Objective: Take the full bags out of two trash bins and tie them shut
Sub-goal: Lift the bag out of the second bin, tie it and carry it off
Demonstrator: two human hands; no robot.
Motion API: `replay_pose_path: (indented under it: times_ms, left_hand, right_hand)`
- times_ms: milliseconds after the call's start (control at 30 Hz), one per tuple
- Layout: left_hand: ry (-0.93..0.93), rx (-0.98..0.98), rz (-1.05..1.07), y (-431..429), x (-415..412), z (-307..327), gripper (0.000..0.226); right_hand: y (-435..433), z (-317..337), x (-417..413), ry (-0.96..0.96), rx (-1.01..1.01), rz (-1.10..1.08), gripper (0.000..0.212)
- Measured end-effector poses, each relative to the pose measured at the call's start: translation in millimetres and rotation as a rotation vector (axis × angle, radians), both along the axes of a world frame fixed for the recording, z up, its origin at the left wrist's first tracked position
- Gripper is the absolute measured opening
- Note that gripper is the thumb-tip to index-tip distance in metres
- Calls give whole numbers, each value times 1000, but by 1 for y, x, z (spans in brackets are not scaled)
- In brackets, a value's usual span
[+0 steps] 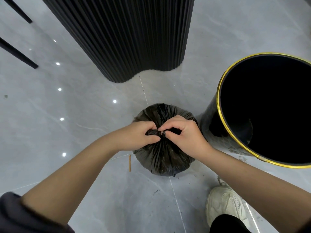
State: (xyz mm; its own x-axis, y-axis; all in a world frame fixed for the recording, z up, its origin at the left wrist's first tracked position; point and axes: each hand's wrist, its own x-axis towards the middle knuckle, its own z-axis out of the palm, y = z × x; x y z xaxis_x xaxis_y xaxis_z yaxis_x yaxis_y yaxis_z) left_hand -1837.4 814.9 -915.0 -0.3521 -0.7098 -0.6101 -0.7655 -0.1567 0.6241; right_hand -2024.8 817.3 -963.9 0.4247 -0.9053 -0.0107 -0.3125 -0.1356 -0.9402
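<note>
A full black trash bag point(161, 157) stands on the grey tiled floor in the middle of the view. Its top is gathered into a twisted neck with two ends. My left hand point(136, 136) pinches the left end of the neck and my right hand point(183, 133) pinches the right end, the fingertips meeting above the bag. To the right stands a black trash bin with a gold rim point(220, 105), with no bag visible in its dark inside.
A black fluted column base point(127, 39) rises behind the bag. Thin black furniture legs point(18, 52) cross the upper left. A thin orange stick point(129, 163) lies on the floor left of the bag. My white shoe point(225, 204) is at the lower right.
</note>
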Motion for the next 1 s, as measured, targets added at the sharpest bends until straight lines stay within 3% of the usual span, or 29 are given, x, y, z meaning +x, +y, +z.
replay_pose_path:
  times_ms: [100,200,267,367,533,733,800,833,933,1000]
  left_hand:
    - [-154,-270,-114,5,-5,-3,14]
    - [-369,-670,-216,14,-4,-11,6]
    - [-381,-830,-269,17,1,-16,12]
    - [-321,-899,-236,16,7,-22,28]
    - [-232,-843,-96,19,11,-25,14]
    - [-249,-933,-151,18,12,-24,24]
    - [-165,-865,-89,19,9,-21,28]
    - [-80,-728,20,19,5,-18,26]
    - [348,-37,609,14,-11,-7,24]
    - [528,334,852,8,-15,0,14]
  right_hand:
    - [-1,-1,0,-23,107,-14,20]
    - [-3,-1,2,-91,213,-47,19]
    - [-3,0,5,-143,249,-76,18]
    - [-2,0,8,-178,225,-114,18]
    - [-1,-2,8,-115,60,-98,18]
    - [-2,-6,8,-158,185,-56,20]
    - [-2,-8,8,-163,180,-81,19]
    - [-2,-9,6,-163,165,-100,18]
    - [-4,-9,3,-104,51,-125,13]
    - [-3,-10,1,-37,-67,-110,12]
